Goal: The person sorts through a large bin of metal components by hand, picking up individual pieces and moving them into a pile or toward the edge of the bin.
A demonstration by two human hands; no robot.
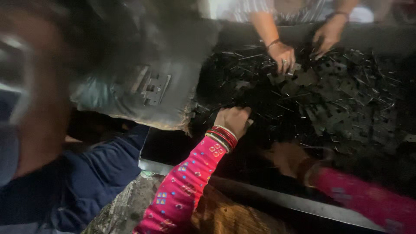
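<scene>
We find the left hand (234, 121), in a pink patterned sleeve with red and white bangles (222, 138), curled palm-down into the heap of black stamped metal offcuts (346, 99) near the left edge of the dark metal tray (242, 190); its fingers are buried, so we cannot tell whether it grips anything. The right hand (289, 158) is motion-blurred near the tray's front edge; we cannot tell its state.

A co-worker's hands (282, 55) sort the same heap at the tray's far edge.

Risks, in our judgement: bare fingers could be cut on sharp slivers; bangles or sleeve could snag on the scrap; crowded hands might collide; dim light hides edges.
</scene>
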